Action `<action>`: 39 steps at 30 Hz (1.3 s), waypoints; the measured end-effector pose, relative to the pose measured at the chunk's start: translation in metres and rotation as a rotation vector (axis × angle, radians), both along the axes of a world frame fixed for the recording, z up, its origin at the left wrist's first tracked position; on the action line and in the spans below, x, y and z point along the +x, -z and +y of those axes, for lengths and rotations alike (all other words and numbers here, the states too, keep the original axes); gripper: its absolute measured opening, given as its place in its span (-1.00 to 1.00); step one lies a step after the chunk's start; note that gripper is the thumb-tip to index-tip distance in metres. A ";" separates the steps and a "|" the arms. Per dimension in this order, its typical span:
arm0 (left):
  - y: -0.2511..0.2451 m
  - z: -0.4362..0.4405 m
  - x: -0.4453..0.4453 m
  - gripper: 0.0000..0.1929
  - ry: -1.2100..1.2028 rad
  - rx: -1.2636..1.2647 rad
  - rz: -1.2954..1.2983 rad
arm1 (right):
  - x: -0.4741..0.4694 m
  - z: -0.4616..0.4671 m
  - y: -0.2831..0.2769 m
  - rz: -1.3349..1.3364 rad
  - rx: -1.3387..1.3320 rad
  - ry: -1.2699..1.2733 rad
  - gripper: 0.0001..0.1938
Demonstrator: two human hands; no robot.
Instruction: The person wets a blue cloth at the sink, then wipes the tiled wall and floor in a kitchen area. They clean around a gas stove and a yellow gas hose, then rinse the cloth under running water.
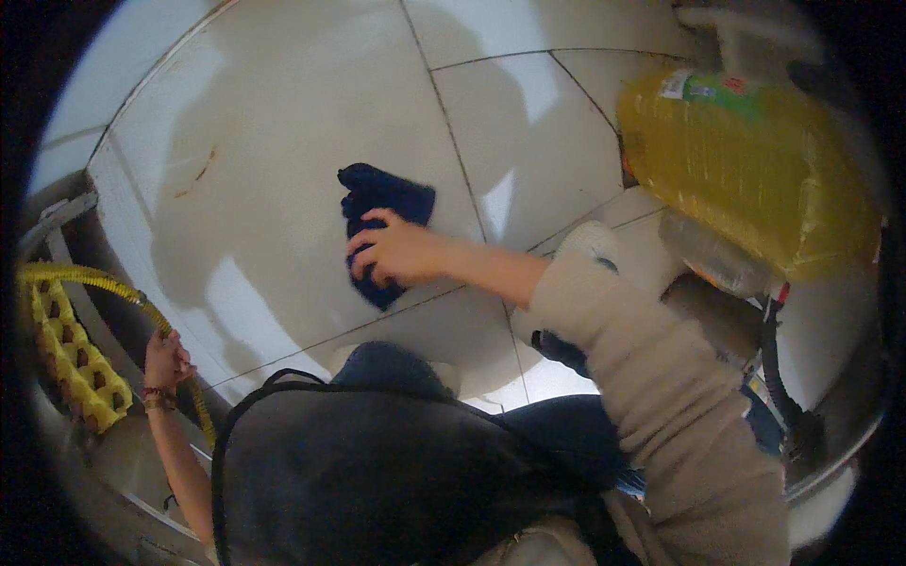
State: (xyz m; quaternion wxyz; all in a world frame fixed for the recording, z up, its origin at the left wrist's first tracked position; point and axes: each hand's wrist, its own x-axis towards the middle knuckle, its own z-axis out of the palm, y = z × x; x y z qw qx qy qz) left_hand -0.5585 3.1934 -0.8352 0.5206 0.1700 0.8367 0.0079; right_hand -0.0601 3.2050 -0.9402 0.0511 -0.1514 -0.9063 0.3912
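Observation:
My right hand [400, 253] lies on a dark blue or black cloth [396, 191], its fingers curled over the fabric. The crumpled cloth rests on the pale tiled floor [283, 156], below a thin brownish streak of dirt [205, 166]. At the lower left, my left hand [167, 359] is closed around a yellow corrugated hose [92, 274], which runs down past the wrist. A dark apron [382, 467] covers my lap and hides part of the floor.
A large plastic jug of yellow liquid [750, 177] stands at right, with a clear plastic container [711, 255] beside it. A yellow egg tray [81, 361] sits at far left. My pale shoe [591, 244] is near my right forearm. A black hose [773, 375] hangs at right.

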 end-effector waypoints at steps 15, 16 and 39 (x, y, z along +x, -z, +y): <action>0.002 -0.005 0.005 -0.78 0.033 0.066 -0.077 | 0.188 -0.040 0.001 -0.240 -0.010 1.684 -0.53; 0.000 -0.004 0.006 -0.78 0.015 0.092 -0.150 | 0.165 -0.045 0.006 -0.246 -0.001 1.839 -0.50; 0.005 0.013 -0.027 -0.69 0.417 -0.085 0.387 | -0.179 -0.073 0.027 0.074 -0.087 0.062 -0.86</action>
